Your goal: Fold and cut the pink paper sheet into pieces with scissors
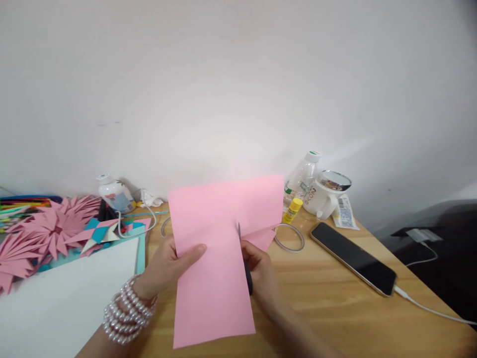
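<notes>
I hold a pink sheet of paper (216,238) above the wooden table (328,298). My left hand (167,266) pinches its left edge, thumb on top; a pearl bracelet sits on that wrist. To the right, my right hand (261,271) is closed on dark-handled scissors (246,258). Their blade points up into a cut in the sheet. A strip of the pink paper hangs to the right of the cut.
Pink folded paper flowers (44,233) and a white sheet (63,293) lie at the left. A phone (354,258) on a cable lies at the right. Behind the paper stand a glue stick (292,210), a bottle (301,179), a white mug (328,194) and a tape ring (289,237).
</notes>
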### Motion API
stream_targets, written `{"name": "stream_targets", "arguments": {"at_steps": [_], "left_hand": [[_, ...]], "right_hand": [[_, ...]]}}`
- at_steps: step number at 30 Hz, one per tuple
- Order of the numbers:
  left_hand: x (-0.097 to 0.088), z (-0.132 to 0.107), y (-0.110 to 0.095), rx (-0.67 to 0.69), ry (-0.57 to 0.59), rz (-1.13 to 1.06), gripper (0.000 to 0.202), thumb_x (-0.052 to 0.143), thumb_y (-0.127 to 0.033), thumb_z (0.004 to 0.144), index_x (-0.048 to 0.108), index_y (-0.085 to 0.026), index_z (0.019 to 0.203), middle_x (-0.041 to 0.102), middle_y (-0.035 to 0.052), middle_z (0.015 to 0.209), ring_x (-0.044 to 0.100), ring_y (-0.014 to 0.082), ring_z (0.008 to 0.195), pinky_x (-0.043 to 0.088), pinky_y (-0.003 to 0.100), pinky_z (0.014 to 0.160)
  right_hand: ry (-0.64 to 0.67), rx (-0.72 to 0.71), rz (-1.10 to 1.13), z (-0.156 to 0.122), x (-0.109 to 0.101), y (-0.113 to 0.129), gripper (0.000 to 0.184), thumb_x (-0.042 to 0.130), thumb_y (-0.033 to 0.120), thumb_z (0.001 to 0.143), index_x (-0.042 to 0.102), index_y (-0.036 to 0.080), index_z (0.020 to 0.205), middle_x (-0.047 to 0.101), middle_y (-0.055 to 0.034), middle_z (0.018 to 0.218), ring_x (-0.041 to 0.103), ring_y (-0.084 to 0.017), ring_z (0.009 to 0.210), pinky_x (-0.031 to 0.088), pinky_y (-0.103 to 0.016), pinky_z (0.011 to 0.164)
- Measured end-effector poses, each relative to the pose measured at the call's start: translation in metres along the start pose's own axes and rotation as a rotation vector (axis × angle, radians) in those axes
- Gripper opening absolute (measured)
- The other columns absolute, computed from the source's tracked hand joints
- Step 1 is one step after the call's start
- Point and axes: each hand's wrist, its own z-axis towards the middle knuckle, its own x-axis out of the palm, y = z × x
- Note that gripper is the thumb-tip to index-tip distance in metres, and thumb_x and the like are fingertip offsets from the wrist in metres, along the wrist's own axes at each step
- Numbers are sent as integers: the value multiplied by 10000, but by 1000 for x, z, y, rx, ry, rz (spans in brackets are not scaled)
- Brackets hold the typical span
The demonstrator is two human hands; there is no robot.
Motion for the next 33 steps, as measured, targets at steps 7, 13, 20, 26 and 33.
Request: {"name": "stream_targets", "arguments": {"at_steps": [7,13,20,26,33], "left_hand": [[0,0,-2,16,-1,18,194,600,-303,780,658,-132,850,732,75,772,678,194,656,560,266,569],[0,0,-1,21,-4,11,190,602,-307,778,655,-133,831,728,73,759,674,188,646,557,251,552],[0,-1,2,-9,2,-38,201,614,-299,774,655,-138,886,732,84,828,685,201,703,562,256,576],[0,0,0,-4,1,-31,184,619,-301,764,662,-136,832,728,82,804,674,192,671,553,248,551],[1,0,8,-51,-25,-83,224,617,-348,772,642,-136,704,662,42,651,599,144,564,490,216,479]], "right_hand": [[-19,9,1,-1,-1,1,174,762,164,541,684,175,697,617,37,604,524,-96,567,425,-189,526],[-46,-4,-3,0,-2,-1,136,744,132,534,669,172,639,578,52,577,490,-76,535,401,-170,495],[-47,-14,6,1,-1,0,137,748,96,511,666,173,591,549,64,548,447,-55,495,379,-155,466],[-52,-16,-16,1,-2,-3,141,747,116,521,697,176,639,591,41,598,487,-78,537,407,-174,493],[-14,19,39,3,-1,-2,170,756,106,506,669,166,640,601,47,546,511,-84,519,422,-174,498]]}}
